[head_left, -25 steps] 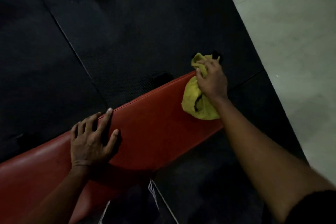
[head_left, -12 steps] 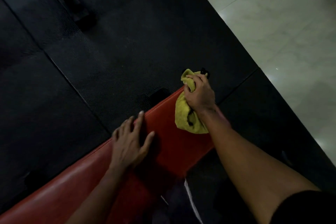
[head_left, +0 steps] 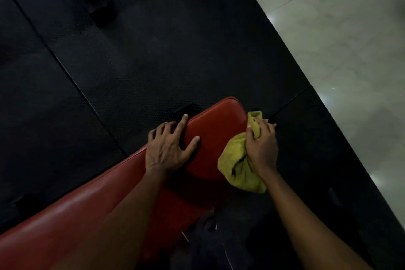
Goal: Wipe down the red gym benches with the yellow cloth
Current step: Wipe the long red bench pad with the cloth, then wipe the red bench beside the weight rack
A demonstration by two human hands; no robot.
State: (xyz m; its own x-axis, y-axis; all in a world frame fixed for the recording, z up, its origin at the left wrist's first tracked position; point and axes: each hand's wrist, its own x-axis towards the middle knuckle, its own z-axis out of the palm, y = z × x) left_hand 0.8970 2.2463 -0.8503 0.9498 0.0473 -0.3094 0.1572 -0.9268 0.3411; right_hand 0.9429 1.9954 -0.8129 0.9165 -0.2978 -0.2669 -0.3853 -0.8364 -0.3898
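A red padded gym bench (head_left: 217, 125) runs from the lower left up to its rounded end near the middle of the view. My left hand (head_left: 168, 149) rests flat on its far edge, fingers spread, some hanging over the side. My right hand (head_left: 262, 147) grips a bunched yellow cloth (head_left: 241, 169) against the bench's near right side, close to the end. Part of the cloth hangs below my wrist.
Black rubber floor mats (head_left: 153, 50) surround the bench. A pale tiled floor (head_left: 350, 39) fills the upper right. A dark equipment foot (head_left: 98, 6) stands at the upper left, and a black bench foot (head_left: 186, 108) shows just beyond the pad.
My right hand has carried the cloth off the top of the bench end and down onto its right side. My left hand has slid along the bench toward that end.
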